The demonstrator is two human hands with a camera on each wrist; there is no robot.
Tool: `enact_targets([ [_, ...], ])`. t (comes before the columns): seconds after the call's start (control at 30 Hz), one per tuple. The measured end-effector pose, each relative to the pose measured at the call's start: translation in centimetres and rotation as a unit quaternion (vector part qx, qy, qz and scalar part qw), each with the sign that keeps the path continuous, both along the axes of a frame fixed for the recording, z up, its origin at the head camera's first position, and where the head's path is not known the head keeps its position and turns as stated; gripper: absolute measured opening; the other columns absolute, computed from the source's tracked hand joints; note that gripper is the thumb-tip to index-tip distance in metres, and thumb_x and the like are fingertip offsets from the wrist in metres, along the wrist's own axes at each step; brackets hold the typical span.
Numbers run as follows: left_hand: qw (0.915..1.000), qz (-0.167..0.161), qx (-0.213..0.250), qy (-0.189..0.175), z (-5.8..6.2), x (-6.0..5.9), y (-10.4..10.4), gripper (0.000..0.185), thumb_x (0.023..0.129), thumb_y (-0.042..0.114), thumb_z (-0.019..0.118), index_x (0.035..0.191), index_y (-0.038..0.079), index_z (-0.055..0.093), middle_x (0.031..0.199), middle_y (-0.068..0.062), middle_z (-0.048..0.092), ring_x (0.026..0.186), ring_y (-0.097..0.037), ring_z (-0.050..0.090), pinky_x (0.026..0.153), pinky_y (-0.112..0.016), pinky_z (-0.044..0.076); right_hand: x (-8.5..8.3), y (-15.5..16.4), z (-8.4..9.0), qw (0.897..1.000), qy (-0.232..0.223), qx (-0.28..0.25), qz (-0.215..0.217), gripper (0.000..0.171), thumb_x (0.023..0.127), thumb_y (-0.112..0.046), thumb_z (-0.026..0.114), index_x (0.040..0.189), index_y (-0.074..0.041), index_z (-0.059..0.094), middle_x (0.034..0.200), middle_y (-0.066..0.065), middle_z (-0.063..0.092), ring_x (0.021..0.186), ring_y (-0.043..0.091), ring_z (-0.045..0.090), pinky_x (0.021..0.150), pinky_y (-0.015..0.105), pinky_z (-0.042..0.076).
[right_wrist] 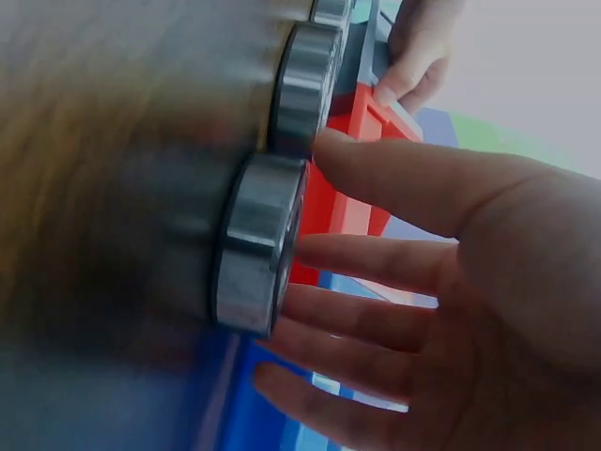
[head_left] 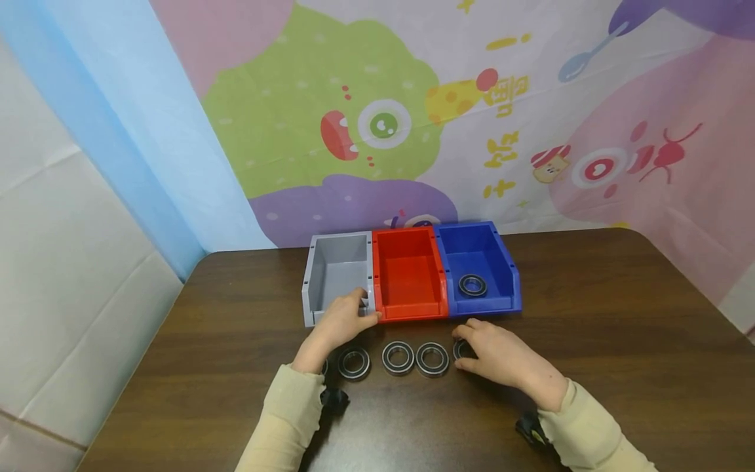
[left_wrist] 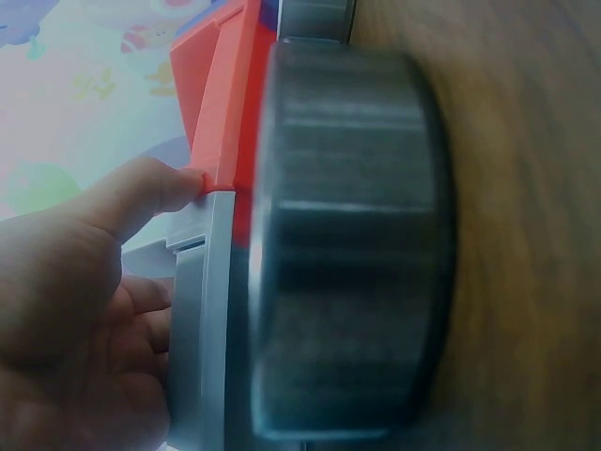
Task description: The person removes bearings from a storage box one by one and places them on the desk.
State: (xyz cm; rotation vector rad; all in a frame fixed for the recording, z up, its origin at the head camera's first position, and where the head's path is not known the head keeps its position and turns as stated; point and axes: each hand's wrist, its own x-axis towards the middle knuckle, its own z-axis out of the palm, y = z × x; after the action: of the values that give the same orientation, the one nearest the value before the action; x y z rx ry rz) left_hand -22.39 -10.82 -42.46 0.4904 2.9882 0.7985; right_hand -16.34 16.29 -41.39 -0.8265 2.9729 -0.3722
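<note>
My left hand (head_left: 341, 322) grips the front lip of the grey bin (head_left: 310, 288) at its corner beside the red bin (head_left: 413, 314). In the left wrist view the thumb rests on that corner and the other fingers bend behind the grey front wall. My right hand (head_left: 501, 354) is spread over a ball bearing (head_left: 461, 349), partly hidden in the head view. The right wrist view shows thumb and fingers nearly straight around this bearing (right_wrist: 255, 246), at its upper edge; whether they touch it I cannot tell.
Several more bearings (head_left: 432, 359) lie flat in a row on the brown table (head_left: 413, 426), one partly behind the left wrist. Another bearing (head_left: 472, 285) lies inside the blue bin (head_left: 510, 305). The three bins stand joined before a cartoon-printed backdrop (head_left: 377, 78).
</note>
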Motion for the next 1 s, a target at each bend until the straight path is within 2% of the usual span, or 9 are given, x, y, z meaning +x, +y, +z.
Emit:
enact_targets([
  [0.3,1.0,0.001,-0.003,0.0,0.0,0.1,-0.1,0.041,0.08,0.032,0.062,0.106,0.001,0.055,0.09,-0.012,0.065,0.078,-0.025,0.06,0.072,-0.037,0.048,-1.7,0.7,1.2,0.994,0.083,-0.061,-0.026,0.009,0.081,-0.016,0.064,0.088,-0.013,0.063,0.08,-0.002,0.06,0.072,0.012,0.055,0.065,0.033,0.049],
  [0.47,1.0,0.0,-0.004,0.0,0.0,0.1,0.0,0.041,0.08,0.032,0.062,0.106,0.002,0.054,0.089,-0.011,0.064,0.076,-0.024,0.059,0.071,-0.036,0.048,-3.8,1.1,1.8,0.989,0.112,-0.087,-0.037,0.009,0.083,-0.011,0.061,0.09,-0.01,0.065,0.082,0.001,0.061,0.072,0.015,0.056,0.068,0.036,0.05],
  [0.6,1.0,0.001,0.001,-0.005,0.1,0.1,-0.1,0.041,0.08,0.032,0.062,0.107,0.002,0.054,0.092,-0.012,0.065,0.079,-0.025,0.06,0.073,-0.037,0.048,-5.3,1.2,1.8,0.991,0.096,-0.076,-0.046,0.015,0.085,-0.012,0.058,0.095,-0.006,0.066,0.084,0.005,0.06,0.073,0.018,0.055,0.069,0.037,0.049],
  [0.77,1.0,0.002,0.001,-0.008,0.2,0.1,-0.1,0.041,0.08,0.032,0.062,0.107,0.002,0.054,0.093,-0.012,0.065,0.08,-0.025,0.06,0.073,-0.037,0.048,-6.7,1.4,0.8,0.997,0.058,-0.019,-0.048,0.024,0.089,-0.016,0.052,0.106,-0.003,0.063,0.096,0.011,0.061,0.088,0.026,0.058,0.08,0.044,0.047],
  [0.87,1.0,0.001,-0.001,-0.008,0.2,0.1,-0.1,0.041,0.08,0.031,0.062,0.107,0.002,0.054,0.093,-0.012,0.065,0.08,-0.025,0.061,0.073,-0.037,0.048,-7.2,1.4,0.2,0.998,0.045,0.0,-0.048,0.027,0.091,-0.019,0.049,0.109,-0.003,0.062,0.103,0.014,0.06,0.097,0.03,0.057,0.086,0.046,0.044],
  [1.0,0.9999,0.003,0.001,-0.01,0.2,0.1,0.0,0.042,0.08,0.032,0.062,0.108,0.002,0.054,0.094,-0.012,0.065,0.081,-0.026,0.061,0.074,-0.038,0.048,-7.5,1.4,-0.1,0.998,0.035,0.0,-0.055,0.03,0.092,-0.021,0.047,0.11,-0.001,0.061,0.108,0.017,0.06,0.102,0.033,0.056,0.089,0.048,0.042],
])
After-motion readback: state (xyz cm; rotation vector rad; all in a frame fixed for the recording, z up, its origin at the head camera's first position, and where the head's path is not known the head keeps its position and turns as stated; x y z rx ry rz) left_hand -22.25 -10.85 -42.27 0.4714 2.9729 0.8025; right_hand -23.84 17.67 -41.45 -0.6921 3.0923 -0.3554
